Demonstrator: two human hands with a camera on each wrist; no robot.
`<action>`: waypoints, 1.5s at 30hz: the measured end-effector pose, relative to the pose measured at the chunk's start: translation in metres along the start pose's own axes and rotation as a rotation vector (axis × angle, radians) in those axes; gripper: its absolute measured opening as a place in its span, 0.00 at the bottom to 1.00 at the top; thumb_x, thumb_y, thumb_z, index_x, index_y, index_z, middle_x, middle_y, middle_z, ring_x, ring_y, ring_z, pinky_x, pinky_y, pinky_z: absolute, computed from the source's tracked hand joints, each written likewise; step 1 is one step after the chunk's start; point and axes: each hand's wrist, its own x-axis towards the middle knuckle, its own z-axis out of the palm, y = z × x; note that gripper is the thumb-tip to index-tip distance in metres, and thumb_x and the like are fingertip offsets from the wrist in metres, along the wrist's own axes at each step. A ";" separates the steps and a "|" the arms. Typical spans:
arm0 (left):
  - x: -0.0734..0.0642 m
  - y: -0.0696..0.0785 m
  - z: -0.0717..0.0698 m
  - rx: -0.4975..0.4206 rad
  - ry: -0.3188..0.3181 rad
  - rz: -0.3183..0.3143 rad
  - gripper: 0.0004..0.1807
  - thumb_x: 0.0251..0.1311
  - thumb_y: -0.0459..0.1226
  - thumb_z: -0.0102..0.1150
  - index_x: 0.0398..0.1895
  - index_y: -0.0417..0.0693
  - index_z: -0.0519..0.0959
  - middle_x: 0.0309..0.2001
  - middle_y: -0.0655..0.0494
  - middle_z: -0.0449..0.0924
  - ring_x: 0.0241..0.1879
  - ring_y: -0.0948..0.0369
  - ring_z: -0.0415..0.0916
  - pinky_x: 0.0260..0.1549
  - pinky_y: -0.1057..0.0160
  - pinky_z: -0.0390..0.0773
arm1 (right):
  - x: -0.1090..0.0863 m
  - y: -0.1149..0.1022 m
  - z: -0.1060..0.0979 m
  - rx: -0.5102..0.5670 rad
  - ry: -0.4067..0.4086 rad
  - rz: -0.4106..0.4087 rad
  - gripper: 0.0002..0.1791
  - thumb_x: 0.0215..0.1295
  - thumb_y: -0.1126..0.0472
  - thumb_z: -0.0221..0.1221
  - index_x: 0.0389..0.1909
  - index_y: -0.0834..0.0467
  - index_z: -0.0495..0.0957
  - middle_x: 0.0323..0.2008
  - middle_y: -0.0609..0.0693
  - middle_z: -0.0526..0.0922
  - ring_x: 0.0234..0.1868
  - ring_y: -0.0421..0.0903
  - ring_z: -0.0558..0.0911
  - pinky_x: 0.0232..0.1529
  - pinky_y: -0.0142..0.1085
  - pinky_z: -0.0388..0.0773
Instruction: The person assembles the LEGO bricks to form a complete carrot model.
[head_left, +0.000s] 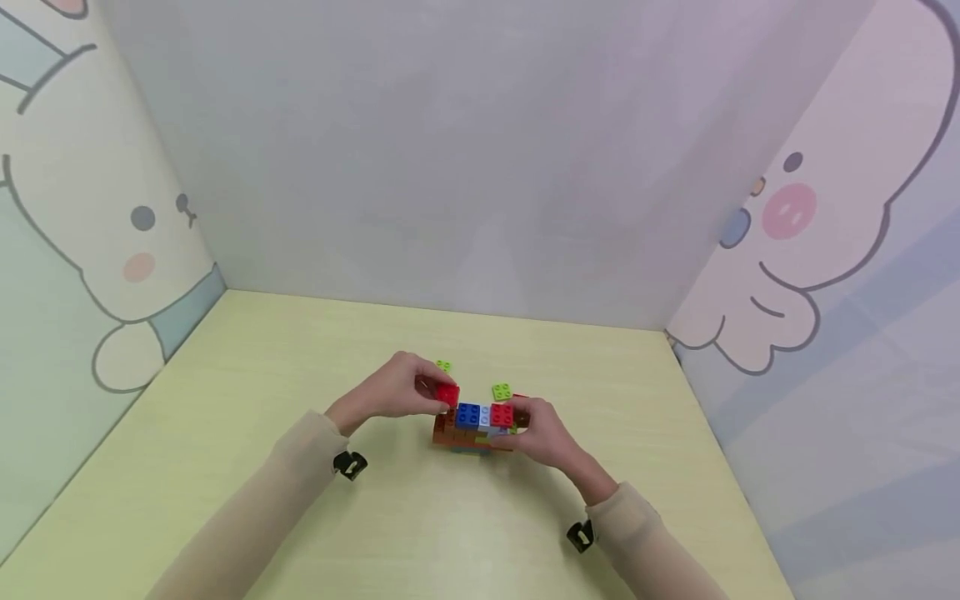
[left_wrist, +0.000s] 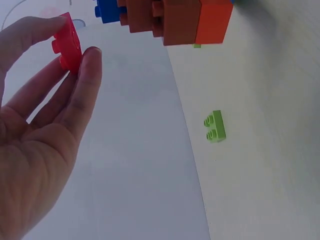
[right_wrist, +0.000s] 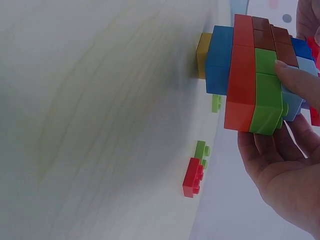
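My left hand [head_left: 401, 387] pinches a red brick [left_wrist: 70, 45] between thumb and fingers, its studs showing in the left wrist view. The brick is held near the upper left end of a stepped block of toy bricks [right_wrist: 242, 85]. My right hand [right_wrist: 287, 177] grips that block from the right, the thumb on one side and the fingers underneath. The block has yellow, blue, orange-red, green, brown and light blue layers. On its top, a dark blue brick [head_left: 468, 415] and another red brick [head_left: 502, 415] show their studs in the head view.
Behind the block, a loose green brick [head_left: 502, 392] lies beside a loose red brick [right_wrist: 191, 177] on the pale table [head_left: 337, 533]. Another green brick [left_wrist: 216, 126] lies farther left. Printed walls [head_left: 450, 167] border the table at the back and sides.
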 end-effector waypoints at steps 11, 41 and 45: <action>-0.003 0.001 0.018 0.001 0.023 0.040 0.12 0.51 0.34 0.70 0.40 0.42 0.85 0.35 0.59 0.82 0.29 0.64 0.79 0.32 0.66 0.79 | 0.002 0.000 0.001 -0.016 -0.013 0.019 0.22 0.47 0.57 0.74 0.45 0.56 0.81 0.38 0.43 0.81 0.36 0.43 0.80 0.40 0.39 0.78; 0.006 0.015 0.021 0.242 0.040 0.053 0.12 0.45 0.35 0.72 0.36 0.46 0.87 0.32 0.63 0.81 0.26 0.68 0.74 0.24 0.68 0.76 | 0.005 0.000 0.000 0.017 -0.025 0.007 0.21 0.48 0.60 0.74 0.44 0.57 0.81 0.37 0.45 0.82 0.35 0.43 0.80 0.38 0.38 0.78; 0.007 0.015 0.021 0.251 0.026 0.051 0.12 0.45 0.35 0.72 0.37 0.46 0.87 0.32 0.64 0.80 0.26 0.68 0.74 0.23 0.68 0.76 | 0.004 -0.001 0.001 0.023 -0.024 0.013 0.21 0.48 0.60 0.74 0.44 0.58 0.81 0.37 0.45 0.82 0.35 0.44 0.80 0.38 0.39 0.78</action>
